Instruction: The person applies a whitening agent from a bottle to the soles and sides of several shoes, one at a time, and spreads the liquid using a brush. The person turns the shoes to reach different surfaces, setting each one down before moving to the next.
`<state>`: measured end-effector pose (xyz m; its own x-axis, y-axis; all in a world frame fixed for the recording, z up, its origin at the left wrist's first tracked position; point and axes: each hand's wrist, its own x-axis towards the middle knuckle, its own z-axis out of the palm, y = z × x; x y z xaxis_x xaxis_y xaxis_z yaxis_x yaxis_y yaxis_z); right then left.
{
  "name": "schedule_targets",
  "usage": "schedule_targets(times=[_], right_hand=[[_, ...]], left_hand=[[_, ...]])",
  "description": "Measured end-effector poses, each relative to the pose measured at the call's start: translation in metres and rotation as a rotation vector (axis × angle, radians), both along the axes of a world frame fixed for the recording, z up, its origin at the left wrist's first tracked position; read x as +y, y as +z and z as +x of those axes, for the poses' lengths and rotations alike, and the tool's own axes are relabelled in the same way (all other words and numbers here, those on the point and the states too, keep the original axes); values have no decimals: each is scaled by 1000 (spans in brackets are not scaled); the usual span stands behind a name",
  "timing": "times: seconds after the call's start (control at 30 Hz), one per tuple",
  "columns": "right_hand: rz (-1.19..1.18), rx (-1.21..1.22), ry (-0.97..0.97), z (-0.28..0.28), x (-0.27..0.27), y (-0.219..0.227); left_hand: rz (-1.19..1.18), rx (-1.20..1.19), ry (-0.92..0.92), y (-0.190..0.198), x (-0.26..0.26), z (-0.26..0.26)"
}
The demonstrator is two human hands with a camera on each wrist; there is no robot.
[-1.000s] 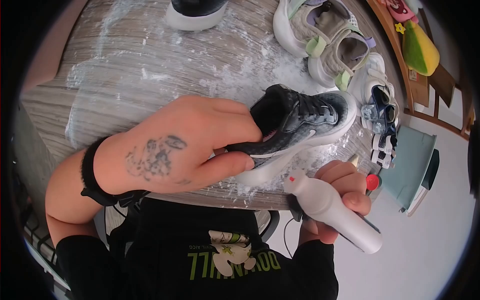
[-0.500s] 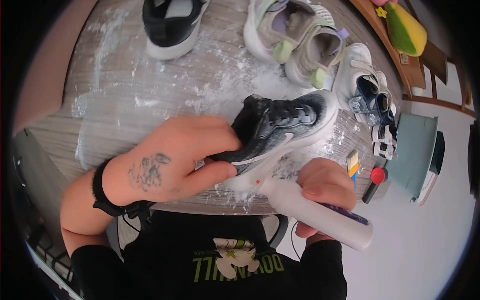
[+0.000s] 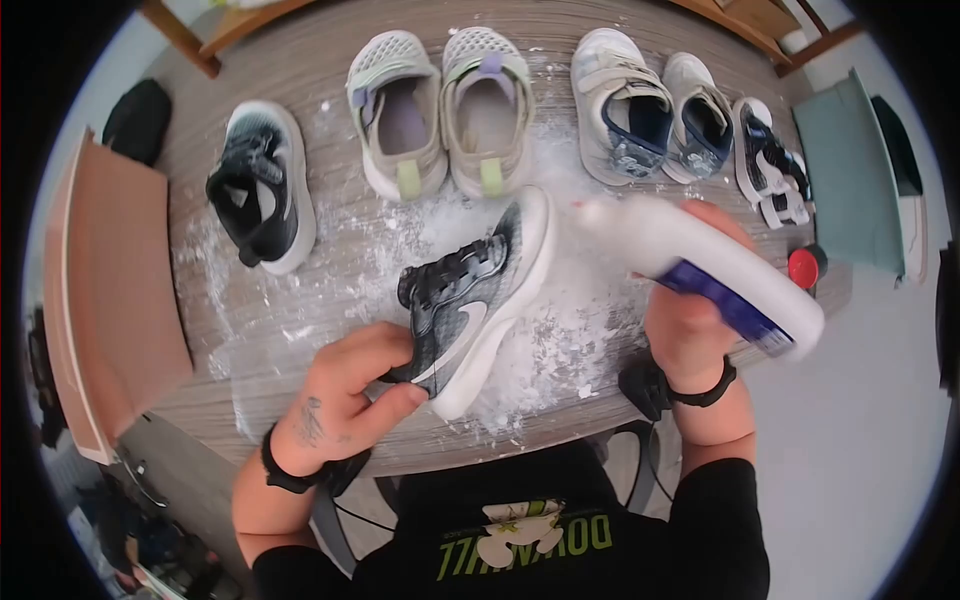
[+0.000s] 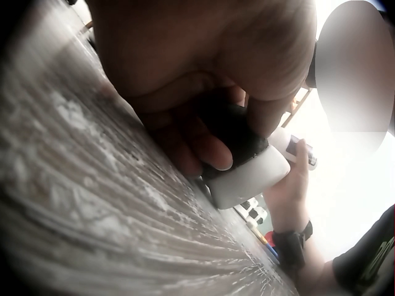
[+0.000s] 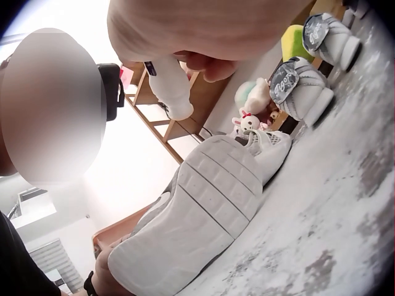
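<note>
My left hand point(image 3: 345, 395) grips the heel of a black and grey sneaker point(image 3: 450, 310), thumb on the outer side and fingers toward the collar. The shoe is tilted on its side, toe away from me, and its white sole point(image 5: 197, 197) faces the right wrist camera. In my right hand point(image 3: 692, 325) is a white squeeze bottle point(image 3: 725, 262) with a blue label, tipped so that its nozzle points left, a little apart from the sneaker's toe. In the left wrist view, fingers point(image 4: 213, 151) curl around the dark heel above the white sole point(image 4: 247, 179).
White powder or residue is smeared over the wooden table point(image 3: 330, 345). The matching sneaker point(image 3: 262, 190) stands at left. Beige shoes point(image 3: 400, 120), white-and-navy shoes point(image 3: 625, 110) and small sandals point(image 3: 765, 150) line the back. A red cap point(image 3: 803, 267) lies at right, near a green bin point(image 3: 850, 170).
The head view has swung up, showing more of the table. The bottle has moved from beside the heel's sole to near the toe. The sneaker's toe has turned farther away from me.
</note>
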<state>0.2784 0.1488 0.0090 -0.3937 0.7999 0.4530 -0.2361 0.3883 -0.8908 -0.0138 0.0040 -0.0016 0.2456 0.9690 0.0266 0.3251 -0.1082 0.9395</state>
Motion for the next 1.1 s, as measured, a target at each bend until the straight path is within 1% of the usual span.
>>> schedule_targets(times=[0.03, 0.07, 0.13, 0.17, 0.23, 0.3, 0.4, 0.5, 0.6, 0.63, 0.73, 0.77, 0.83, 0.9, 0.93, 0.97, 1.03, 1.07, 1.1], right_hand=[[-33, -20, 90, 0, 2, 4], [-89, -68, 88, -3, 1, 4], [-152, -87, 86, -4, -1, 3], [-157, -59, 85, -4, 0, 3], [-134, -88, 92, -3, 2, 3], [-80, -198, 106, 0, 8, 2], [-74, -169, 48, -2, 7, -2], [-102, -34, 106, -7, 10, -8], [-172, 81, 90, -9, 11, -6], [-188, 28, 27, -11, 11, -2], [-147, 65, -21, -13, 17, -4], [-149, 38, -37, -11, 19, -5], [-291, 125, -49, -14, 15, -4], [-343, 132, -95, -14, 14, -4], [-325, 96, -137, -14, 15, -6], [-308, 61, -179, -14, 16, -7], [-317, 104, -227, -13, 18, -9], [-321, 127, -251, -13, 19, -10], [-319, 135, -228, -12, 20, -11]], left_hand=[[-5, 3, 2, 1, 0, 1], [-7, 6, 5, 0, 0, 1], [27, -11, 22, -6, -1, 2], [35, -6, 22, -6, -1, 2], [34, 0, 28, -4, 0, 4], [23, 3, 36, -4, -1, 4], [27, 5, 49, -8, -3, 3], [29, -6, 57, -11, -4, 3], [32, -37, 62, -9, -3, 7], [34, -51, 65, -9, -2, 8], [48, -36, 61, -12, -4, 4], [45, -36, 65, -12, -5, 4], [43, -37, 77, -11, -5, 6], [41, -1, 86, -12, -7, 5], [39, 16, 91, -13, -9, 5], [15, -13, 98, -17, -13, 2], [-30, -66, 112, -18, -19, -4], [-72, -238, 179, -17, -21, -1], [-112, -411, 246, -15, -25, 5]])
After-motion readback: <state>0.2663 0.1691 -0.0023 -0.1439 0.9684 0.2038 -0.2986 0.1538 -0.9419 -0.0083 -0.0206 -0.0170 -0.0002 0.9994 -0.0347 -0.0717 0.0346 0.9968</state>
